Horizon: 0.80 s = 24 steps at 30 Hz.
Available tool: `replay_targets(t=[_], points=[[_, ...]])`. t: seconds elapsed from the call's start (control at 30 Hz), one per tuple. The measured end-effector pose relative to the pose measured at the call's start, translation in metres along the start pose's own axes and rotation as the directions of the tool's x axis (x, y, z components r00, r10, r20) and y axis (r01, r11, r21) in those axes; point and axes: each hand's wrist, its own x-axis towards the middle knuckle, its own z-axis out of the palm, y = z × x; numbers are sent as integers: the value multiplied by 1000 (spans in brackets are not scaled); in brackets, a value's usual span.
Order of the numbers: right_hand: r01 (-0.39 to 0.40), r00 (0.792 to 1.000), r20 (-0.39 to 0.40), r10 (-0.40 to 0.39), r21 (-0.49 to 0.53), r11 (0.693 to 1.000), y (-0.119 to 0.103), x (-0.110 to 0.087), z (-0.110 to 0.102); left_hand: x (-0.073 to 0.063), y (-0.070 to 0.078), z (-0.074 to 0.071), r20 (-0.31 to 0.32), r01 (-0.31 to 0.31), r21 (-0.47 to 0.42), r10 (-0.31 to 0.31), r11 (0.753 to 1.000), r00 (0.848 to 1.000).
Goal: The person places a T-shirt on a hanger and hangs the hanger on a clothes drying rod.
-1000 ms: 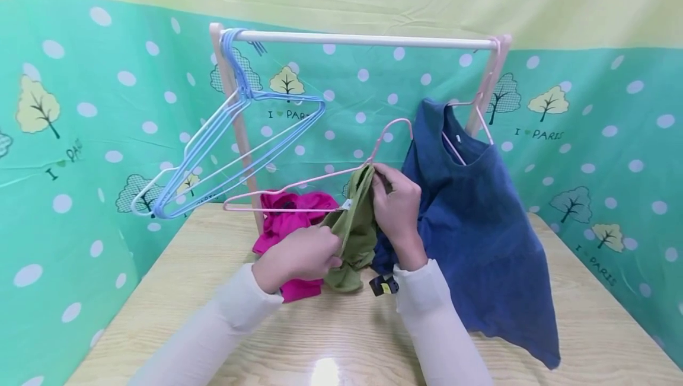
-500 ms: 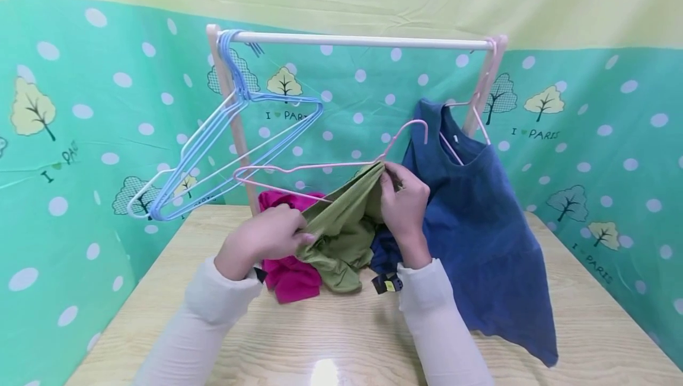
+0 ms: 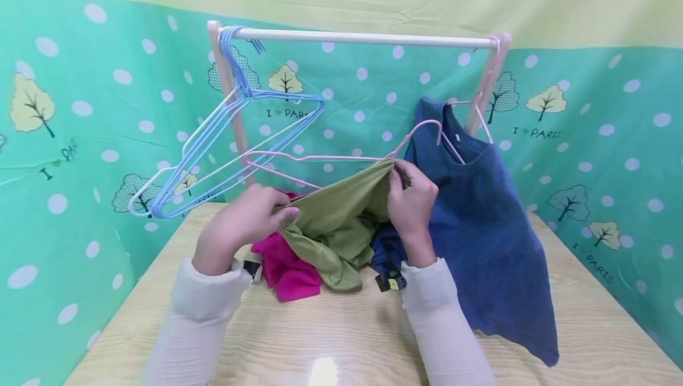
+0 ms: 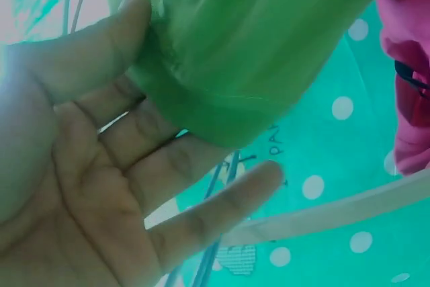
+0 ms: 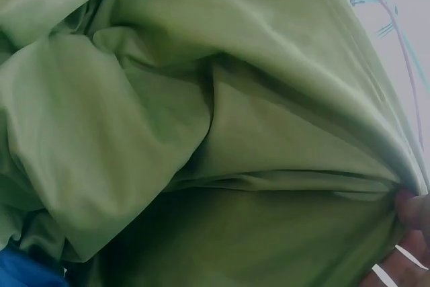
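A pink wire hanger (image 3: pixel 427 121) slants across the middle of the head view, hook to the right and its left end bare. Over its right part is an olive-green garment (image 3: pixel 341 205), its edge stretched between both hands. My left hand (image 3: pixel 242 223) pinches the garment's left edge; in the left wrist view the thumb (image 4: pixel 101 52) lies on the green cloth (image 4: pixel 248 45) with fingers behind it. My right hand (image 3: pixel 413 199) pinches the edge at the hanger's neck. Loose folds of green fabric (image 5: pixel 282 112) fill the right wrist view.
A rack with a white rail (image 3: pixel 363 37) stands behind. Several blue and white hangers (image 3: pixel 240 92) hang at its left end, a navy garment (image 3: pixel 491 243) on a pink hanger at its right. A crumpled magenta garment (image 3: pixel 296 273) lies on the wooden table (image 3: pixel 288 338).
My left hand has moved left and up, drawing the green garment's edge out wide. The right hand and the pink hanger have shifted slightly right, with the hanger's left end rising.
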Motion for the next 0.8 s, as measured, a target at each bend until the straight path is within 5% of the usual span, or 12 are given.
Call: replay_targets(t=[0.13,0.33,0.6,0.7,0.8], points=[[-10,1000,-21,10,-16,1000,1,0,-1,0,-3,-1,-127,-88,-52,81,995,989],[-17,1000,-26,16,-46,999,3,2,-3,-1,-7,-4,-308,-238,-176,177,955,935],[-28,999,-23,27,-56,998,7,3,-4,-9,-19,-12,-384,-195,-180,113,964,916],[-22,1000,-13,21,-59,998,8,3,-4,-11,-22,-15,-445,-203,-160,113,966,889],[-3,1000,1,3,-67,998,10,4,-5,-14,-23,-19,-533,-204,-109,116,973,838]])
